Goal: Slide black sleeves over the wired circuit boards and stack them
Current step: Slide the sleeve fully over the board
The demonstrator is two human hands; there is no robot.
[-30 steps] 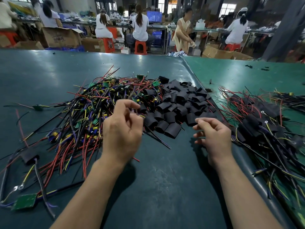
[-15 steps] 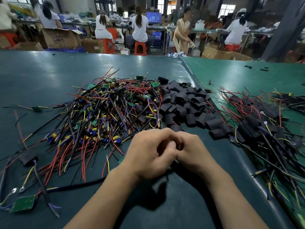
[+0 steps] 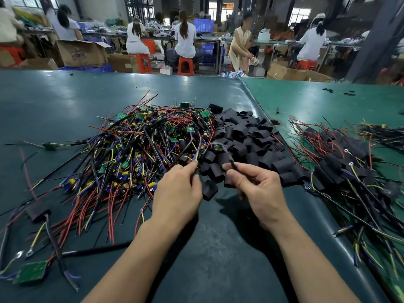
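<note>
Left hand (image 3: 178, 191) pinches a bundle of thin wires (image 3: 195, 157); right hand (image 3: 256, 189) pinches a dark lead (image 3: 232, 164), both rising to a small blurred board (image 3: 216, 146) hanging above the loose sleeves (image 3: 247, 141) mid-tabletop. Best to gather all leads into one straight bunch before threading a sleeve, likely easing it up without snagging. Nearest loose sleeve (image 3: 209, 189) lies on the tabletop between the hands; sleeved stack (image 3: 341, 165) sits toward the right edge

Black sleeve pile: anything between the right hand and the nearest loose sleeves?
Nothing visible blocks it. The right hand pinches a wire end, and the black sleeve pile lies just beyond its fingers. One loose sleeve sits on the green mat between it and the left hand, which also pinches wires.
</note>
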